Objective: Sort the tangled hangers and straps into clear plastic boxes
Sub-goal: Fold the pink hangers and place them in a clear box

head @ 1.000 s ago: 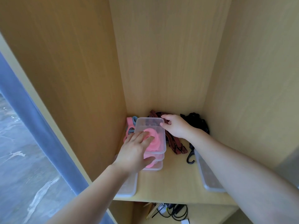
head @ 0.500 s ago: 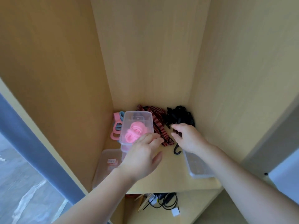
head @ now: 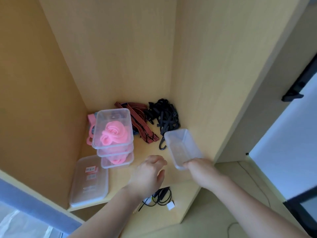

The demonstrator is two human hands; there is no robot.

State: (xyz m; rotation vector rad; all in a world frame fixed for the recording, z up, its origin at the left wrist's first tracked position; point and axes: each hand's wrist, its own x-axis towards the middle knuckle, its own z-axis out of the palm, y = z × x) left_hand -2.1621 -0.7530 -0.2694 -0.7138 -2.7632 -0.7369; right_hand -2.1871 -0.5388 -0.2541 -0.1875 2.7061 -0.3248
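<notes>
Though a red-and-white sticker (head: pixel 91 169) shows on the clear lids (head: pixel 89 189) at the lower left of the frame, its writing is too blurred to read. At lower centre-right the right hand (head: pixel 199 170) grips the near end of one empty clear box (head: pixel 181 146), held at a tilt over the right side of the shelf (head: pixel 145 152). Its fingers are tucked under the box, so how they lie cannot be told. Just left of it, the left hand (head: pixel 147 174) holds nothing: its fingers are loosely curled, the thumb is apart, and it is clear of the box.

Three clear boxes (head: pixel 101 124) stand stacked at centre-left, each with pink straps (head: pixel 113 136) inside, which makes four boxes in all. Pink hangers (head: pixel 91 118) peek out behind the stack on the left. At the back of the shelf lie one tangle of red-striped straps (head: pixel 137 117) and, to its right, one heap of black straps (head: pixel 163 114). A black hook (head: pixel 162 145) sits just beside the held box. How many lids are stacked cannot be told.
</notes>
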